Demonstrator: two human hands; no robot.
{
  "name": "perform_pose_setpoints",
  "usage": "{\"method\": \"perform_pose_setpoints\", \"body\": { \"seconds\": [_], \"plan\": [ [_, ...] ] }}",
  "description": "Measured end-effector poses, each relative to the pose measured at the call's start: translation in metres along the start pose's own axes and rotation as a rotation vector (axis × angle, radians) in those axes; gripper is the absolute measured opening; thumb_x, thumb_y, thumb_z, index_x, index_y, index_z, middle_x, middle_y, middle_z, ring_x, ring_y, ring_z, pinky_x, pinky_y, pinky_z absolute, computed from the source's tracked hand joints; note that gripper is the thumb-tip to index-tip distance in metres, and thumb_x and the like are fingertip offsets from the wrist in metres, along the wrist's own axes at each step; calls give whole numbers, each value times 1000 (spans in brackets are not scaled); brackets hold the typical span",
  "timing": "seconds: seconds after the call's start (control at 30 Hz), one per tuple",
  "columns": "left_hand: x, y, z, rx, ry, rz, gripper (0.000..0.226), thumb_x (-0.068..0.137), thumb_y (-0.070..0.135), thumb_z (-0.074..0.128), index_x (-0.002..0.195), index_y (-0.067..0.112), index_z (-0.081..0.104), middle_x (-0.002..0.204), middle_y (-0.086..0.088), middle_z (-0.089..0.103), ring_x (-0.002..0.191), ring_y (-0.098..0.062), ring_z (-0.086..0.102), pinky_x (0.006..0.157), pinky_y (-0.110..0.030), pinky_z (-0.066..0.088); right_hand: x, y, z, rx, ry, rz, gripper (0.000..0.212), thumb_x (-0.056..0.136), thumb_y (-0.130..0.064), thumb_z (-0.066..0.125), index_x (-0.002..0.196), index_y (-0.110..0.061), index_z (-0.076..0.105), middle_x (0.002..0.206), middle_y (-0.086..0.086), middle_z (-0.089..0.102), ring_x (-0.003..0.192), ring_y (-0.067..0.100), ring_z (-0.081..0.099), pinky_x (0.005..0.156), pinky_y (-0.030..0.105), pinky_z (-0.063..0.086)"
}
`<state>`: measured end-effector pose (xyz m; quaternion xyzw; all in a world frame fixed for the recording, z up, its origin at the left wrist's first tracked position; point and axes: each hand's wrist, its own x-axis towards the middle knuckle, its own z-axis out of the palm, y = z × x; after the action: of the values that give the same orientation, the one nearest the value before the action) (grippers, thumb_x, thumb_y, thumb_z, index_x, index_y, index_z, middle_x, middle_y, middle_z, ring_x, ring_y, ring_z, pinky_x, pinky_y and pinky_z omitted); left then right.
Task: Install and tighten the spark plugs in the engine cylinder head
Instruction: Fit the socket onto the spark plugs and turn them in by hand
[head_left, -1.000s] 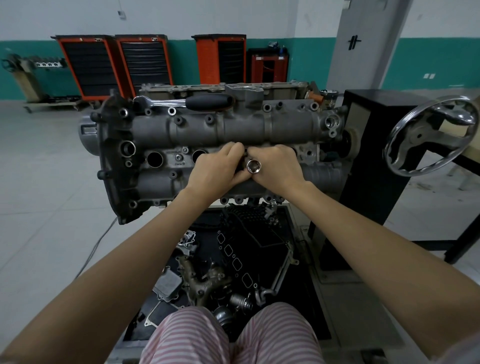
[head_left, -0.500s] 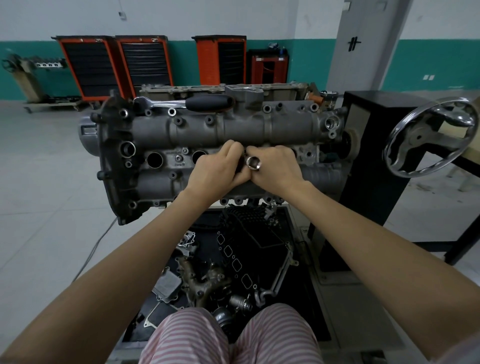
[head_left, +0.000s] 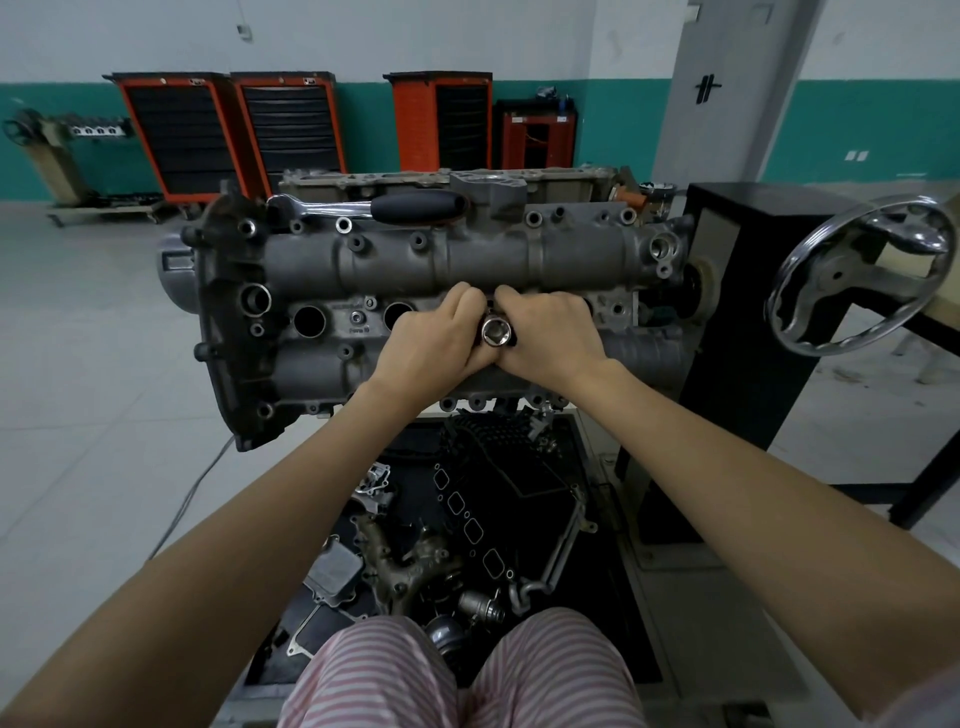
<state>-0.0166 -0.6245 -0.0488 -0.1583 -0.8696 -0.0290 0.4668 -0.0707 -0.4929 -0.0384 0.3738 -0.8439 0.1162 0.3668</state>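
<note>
Knees in striped trousers sit nearest, over a tray of loose parts (head_left: 457, 525). Further out, both hands work the socket (head_left: 494, 331) at a plug well in the cylinder head (head_left: 467, 260); it has rolled slightly since a second ago, so hand-threading looks under way. Left hand (head_left: 431, 343) and right hand (head_left: 550, 338) curl round it. Behind, the ratchet (head_left: 374, 205) lies unused.
</note>
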Motion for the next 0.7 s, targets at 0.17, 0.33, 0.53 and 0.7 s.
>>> {"method": "perform_pose_setpoints", "body": {
  "seconds": [0.17, 0.33, 0.53, 0.7],
  "plan": [
    [1, 1, -2, 1, 4, -10, 36, 82, 32, 45, 71, -2, 50, 66, -14, 53, 37, -31, 46, 37, -24, 27, 0, -2, -2, 18, 46, -14, 17, 62, -12, 72, 68, -4, 58, 57, 16, 62, 48, 35, 57, 49, 27, 32],
    [0, -3, 2, 28, 2, -20, 37, 83, 36, 47, 71, 1, 50, 62, -10, 55, 38, -31, 49, 39, -22, 25, 0, 2, 2, 51, -20, 17, 9, 74, -16, 61, 70, -8, 61, 69, 15, 66, 65, 36, 60, 57, 34, 37],
    [1, -2, 2, 50, -29, -27, 35, 84, 30, 43, 71, -1, 52, 64, -13, 56, 35, -30, 48, 39, -22, 23, 0, 0, 1, 69, 23, 18, 12, 75, -18, 61, 72, -7, 58, 67, 16, 64, 62, 38, 60, 54, 32, 32],
    [1, 1, -1, 14, -36, -48, 35, 82, 29, 41, 73, -3, 52, 68, -16, 54, 33, -30, 44, 36, -25, 28, 0, -1, 0, 47, 35, 25, 21, 73, -23, 64, 81, -5, 55, 65, 14, 64, 58, 37, 59, 52, 31, 29]
  ]
}}
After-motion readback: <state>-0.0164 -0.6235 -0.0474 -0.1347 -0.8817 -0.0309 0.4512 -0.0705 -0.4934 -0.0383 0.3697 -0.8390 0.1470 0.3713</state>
